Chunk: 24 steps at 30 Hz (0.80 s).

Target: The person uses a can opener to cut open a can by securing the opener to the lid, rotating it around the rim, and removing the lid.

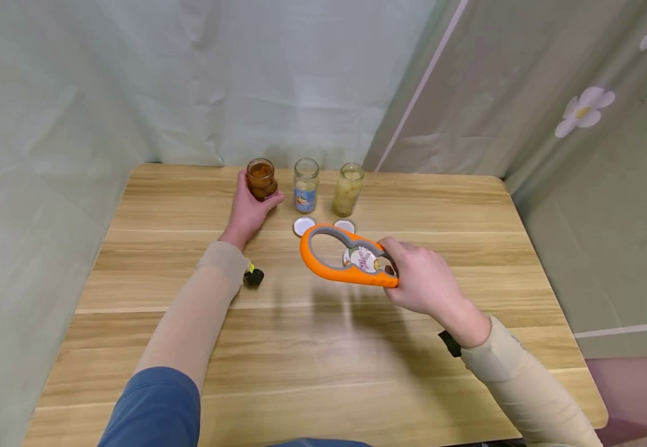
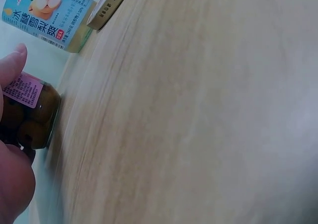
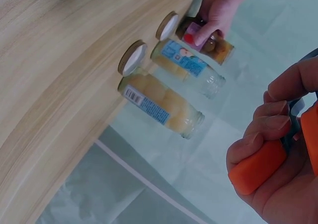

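Observation:
My left hand (image 1: pixel 249 208) grips a glass jar of dark brown fruit (image 1: pixel 262 177) near the table's back edge; its mouth is uncovered. In the left wrist view, a thumb lies by the jar's pink label (image 2: pixel 24 89). My right hand (image 1: pixel 425 276) holds an orange and grey jar opener (image 1: pixel 323 268) above the table, fingers curled round its handles. A printed lid (image 1: pixel 364 259) shows within the opener's loops; whether it is clamped there I cannot tell. Right of the brown jar stand an uncovered jar with a blue label (image 1: pixel 305 195) and one of pale fruit (image 1: pixel 348 191).
Two lids lie white side up before these jars, one left (image 1: pixel 303 226) and one right (image 1: pixel 345 226). The wooden table (image 1: pixel 323 385) meets a pale curtain (image 1: pixel 301 81) behind the jars. More curtain hangs at both sides.

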Tool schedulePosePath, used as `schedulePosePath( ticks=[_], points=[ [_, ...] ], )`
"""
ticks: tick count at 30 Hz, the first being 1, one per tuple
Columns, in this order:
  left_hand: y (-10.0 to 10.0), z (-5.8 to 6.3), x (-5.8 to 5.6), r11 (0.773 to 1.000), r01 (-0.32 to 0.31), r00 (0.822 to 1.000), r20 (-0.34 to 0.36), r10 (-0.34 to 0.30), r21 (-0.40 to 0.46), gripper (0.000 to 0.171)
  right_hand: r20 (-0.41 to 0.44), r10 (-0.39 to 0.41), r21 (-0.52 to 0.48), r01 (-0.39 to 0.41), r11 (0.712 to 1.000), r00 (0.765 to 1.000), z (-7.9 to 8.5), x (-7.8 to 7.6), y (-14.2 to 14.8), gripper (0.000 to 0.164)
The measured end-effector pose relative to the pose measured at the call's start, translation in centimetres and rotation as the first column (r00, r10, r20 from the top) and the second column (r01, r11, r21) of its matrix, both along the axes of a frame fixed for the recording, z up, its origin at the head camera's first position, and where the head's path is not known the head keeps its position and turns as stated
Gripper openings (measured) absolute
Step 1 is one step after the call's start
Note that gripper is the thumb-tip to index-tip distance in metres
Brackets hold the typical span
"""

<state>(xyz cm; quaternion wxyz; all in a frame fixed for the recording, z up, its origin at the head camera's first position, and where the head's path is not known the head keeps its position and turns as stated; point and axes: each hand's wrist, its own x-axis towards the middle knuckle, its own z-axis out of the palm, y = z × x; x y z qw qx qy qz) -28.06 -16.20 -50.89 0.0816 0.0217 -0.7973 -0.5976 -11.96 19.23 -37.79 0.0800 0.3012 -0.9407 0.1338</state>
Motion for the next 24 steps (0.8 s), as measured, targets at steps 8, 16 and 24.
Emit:
schedulePosePath(
  ticks=[8,16,24],
  points=[
    [-0.4,-0.1,0.3,0.999,-0.026,0.999,-0.021,0.025,-0.043,0.094,-0.004,0.007,-0.005,-0.007,1.0,1.0,0.0,-0.2,-0.1,0.044],
    [-1.3,0.0,1.0,1.0,-0.002,1.0,-0.02,0.002,0.012,0.098,-0.01,0.012,-0.006,-0.012,1.0,1.0,-0.2,-0.6,0.0,0.044],
    [-2.0,0.6,3.0,0.995,-0.011,0.998,-0.056,0.017,0.101,0.097,0.007,-0.003,0.005,0.003,1.0,1.0,-0.4,-0.7,-0.1,0.042]
  ],
)
